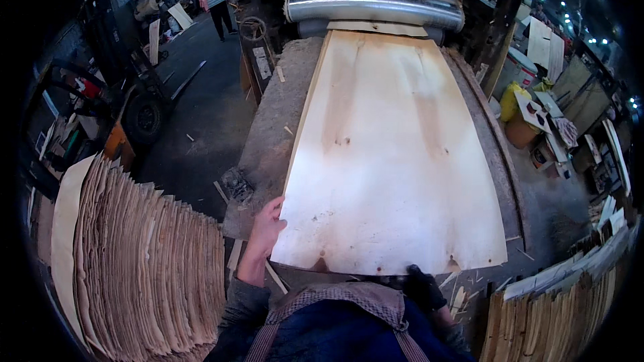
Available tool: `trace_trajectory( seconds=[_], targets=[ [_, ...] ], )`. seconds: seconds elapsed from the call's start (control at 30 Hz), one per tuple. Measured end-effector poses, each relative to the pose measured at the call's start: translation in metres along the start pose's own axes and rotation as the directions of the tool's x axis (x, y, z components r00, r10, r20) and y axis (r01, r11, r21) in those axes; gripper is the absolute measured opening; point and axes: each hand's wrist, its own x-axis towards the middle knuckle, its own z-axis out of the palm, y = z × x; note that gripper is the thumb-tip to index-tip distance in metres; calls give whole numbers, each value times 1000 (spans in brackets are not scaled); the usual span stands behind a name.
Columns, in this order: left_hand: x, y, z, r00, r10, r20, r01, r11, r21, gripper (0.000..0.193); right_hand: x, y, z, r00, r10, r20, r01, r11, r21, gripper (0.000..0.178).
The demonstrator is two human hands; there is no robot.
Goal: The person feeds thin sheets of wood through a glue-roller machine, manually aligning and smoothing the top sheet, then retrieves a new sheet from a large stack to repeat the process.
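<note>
While flanked at the left by a pile of wood sheets (147, 261), touches the left edge of a pale board (396, 161), near its closest corner, with the bent fingers of the bare left hand (268, 220) (cannot tell whether pinching or just resting). Sees the board lying on a grey table (265, 134), stretching toward a shiny roller (376, 8). Has the dark-gloved right hand (422, 288) at the near edge, too shadowed to tell any grip. Finds more stacked wood (550, 318) at far right.
</note>
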Motion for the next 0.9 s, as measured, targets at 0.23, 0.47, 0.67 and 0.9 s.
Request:
trace_trajectory(
  seconds=[0.23,0.47,0.67,0.9],
  targets=[
    [22,-34,27,969,203,-140,29,469,882,59,20,-8,-11,998,7,70,0,994,-111,32],
    [53,-88,51,925,324,-199,109,276,955,60,16,-21,-48,995,28,93,-4,969,-247,31],
    [46,-93,61,885,421,-199,105,234,966,56,17,-41,-54,991,-7,134,63,908,-415,31],
    [42,-89,65,876,454,-164,72,213,974,53,44,-41,-36,928,-81,364,311,706,-636,30]
  ],
)
